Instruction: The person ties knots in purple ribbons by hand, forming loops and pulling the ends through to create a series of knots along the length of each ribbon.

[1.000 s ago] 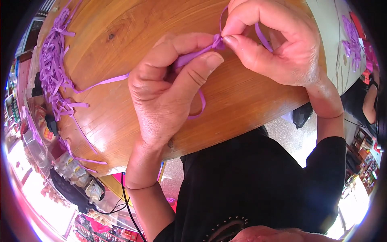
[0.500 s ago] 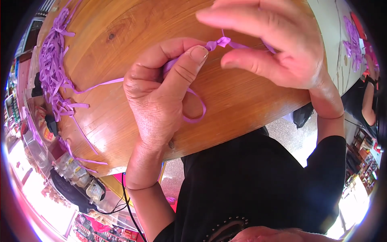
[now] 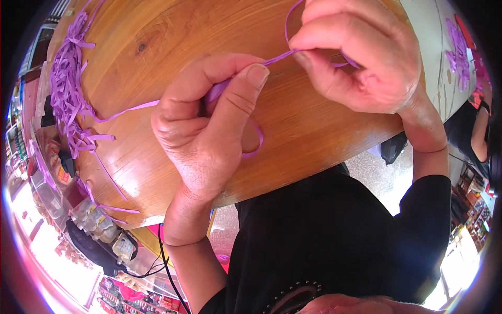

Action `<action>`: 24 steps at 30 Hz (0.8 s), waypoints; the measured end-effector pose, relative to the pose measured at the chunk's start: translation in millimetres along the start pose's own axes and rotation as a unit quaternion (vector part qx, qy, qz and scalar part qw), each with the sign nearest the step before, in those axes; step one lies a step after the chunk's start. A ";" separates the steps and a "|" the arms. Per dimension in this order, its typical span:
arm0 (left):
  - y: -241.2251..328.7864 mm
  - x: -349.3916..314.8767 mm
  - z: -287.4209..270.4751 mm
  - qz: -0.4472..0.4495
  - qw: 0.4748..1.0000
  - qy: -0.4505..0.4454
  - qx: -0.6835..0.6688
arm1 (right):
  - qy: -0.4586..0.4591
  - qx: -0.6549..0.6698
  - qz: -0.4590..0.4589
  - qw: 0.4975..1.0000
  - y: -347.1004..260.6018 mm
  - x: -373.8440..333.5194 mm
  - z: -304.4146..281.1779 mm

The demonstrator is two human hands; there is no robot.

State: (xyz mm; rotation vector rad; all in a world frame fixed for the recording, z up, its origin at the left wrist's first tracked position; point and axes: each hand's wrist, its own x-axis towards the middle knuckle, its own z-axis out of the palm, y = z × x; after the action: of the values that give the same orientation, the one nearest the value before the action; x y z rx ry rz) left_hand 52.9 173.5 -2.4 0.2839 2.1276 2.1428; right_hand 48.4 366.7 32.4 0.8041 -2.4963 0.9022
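Note:
A narrow purple ribbon (image 3: 278,58) stretches taut between my two hands above the wooden table. My left hand (image 3: 204,120) pinches it between thumb and forefinger, and a loop of it hangs below the palm. From the same hand a length trails left toward the pile. My right hand (image 3: 361,57) grips the ribbon with thumb and forefinger closed; another loop of it curves up past the fingertips. Whatever part lies inside the right palm is mostly hidden. A heap of purple ribbon pieces (image 3: 67,89) lies along the table's left edge.
The round wooden table (image 3: 151,172) curves toward my body. Clear containers (image 3: 97,220) and a black cable (image 3: 166,261) are at lower left. On a pale surface at far right lies more purple ribbon (image 3: 457,52), near another person's arm (image 3: 478,133).
My right thumb and fingers have closed on the ribbon, where they were apart before. The knotted bit between the hands is now drawn into a straight, taut strand. My left hand shifted slightly left.

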 end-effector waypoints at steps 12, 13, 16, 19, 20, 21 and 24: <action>2.5 2.2 -12.7 -0.090 0.995 0.019 -0.041 | -0.027 0.059 -0.084 0.994 31.4 1.1 -1.6; 3.5 2.8 -11.1 -0.096 0.993 0.019 -0.072 | -0.003 0.094 -0.104 0.990 33.0 1.2 3.2; -0.3 4.8 -9.1 -0.092 0.991 0.034 -0.093 | 0.000 0.132 -0.103 0.986 31.8 1.5 3.1; -0.9 4.9 -8.4 -0.087 0.992 0.046 -0.083 | -0.062 0.139 -0.040 0.988 25.6 1.1 -2.8; -0.4 4.9 -8.0 -0.091 0.991 0.044 -0.085 | -0.082 0.141 -0.018 0.986 23.8 1.0 -4.0; -0.8 5.2 -6.0 -0.091 0.991 0.045 -0.085 | -0.082 0.141 -0.018 0.986 22.4 0.6 -3.9; -1.2 6.5 -2.3 -0.068 0.993 0.075 -0.058 | -0.114 0.104 -0.007 0.988 17.9 -0.4 -2.6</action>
State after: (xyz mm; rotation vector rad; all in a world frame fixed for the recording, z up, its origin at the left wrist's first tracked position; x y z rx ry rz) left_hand 46.1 172.7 -3.2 -0.0319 2.0201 2.2616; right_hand 38.0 379.9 25.8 1.0445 -2.6148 1.1387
